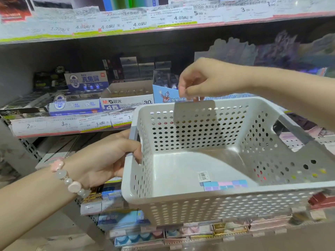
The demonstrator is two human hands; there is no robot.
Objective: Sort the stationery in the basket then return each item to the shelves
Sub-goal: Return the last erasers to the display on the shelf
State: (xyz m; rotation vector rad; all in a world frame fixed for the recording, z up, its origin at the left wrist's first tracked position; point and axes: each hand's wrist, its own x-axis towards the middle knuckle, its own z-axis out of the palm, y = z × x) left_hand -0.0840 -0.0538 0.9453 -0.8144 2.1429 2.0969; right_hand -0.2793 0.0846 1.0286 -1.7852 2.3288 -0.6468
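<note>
My left hand (pixel 107 156) grips the grey left handle of a white perforated basket (pixel 181 207), holding it up in front of the shelves. My right hand (pixel 203 78) pinches the top of a small see-through packet (pixel 194 111) that hangs over the basket's far rim. One pastel pack in blue, pink and purple (pixel 224 184) with a barcode sticker lies on the basket floor near the front wall.
The middle shelf holds eraser display boxes (pixel 126 103) and a blue cartoon card (pixel 164 95), with price tags (pixel 63 124) along its edge. A price strip (pixel 108 20) lines the upper shelf. Lower shelves carry stacked packs (pixel 125 221). Card packs (pixel 272 51) stand at the right rear.
</note>
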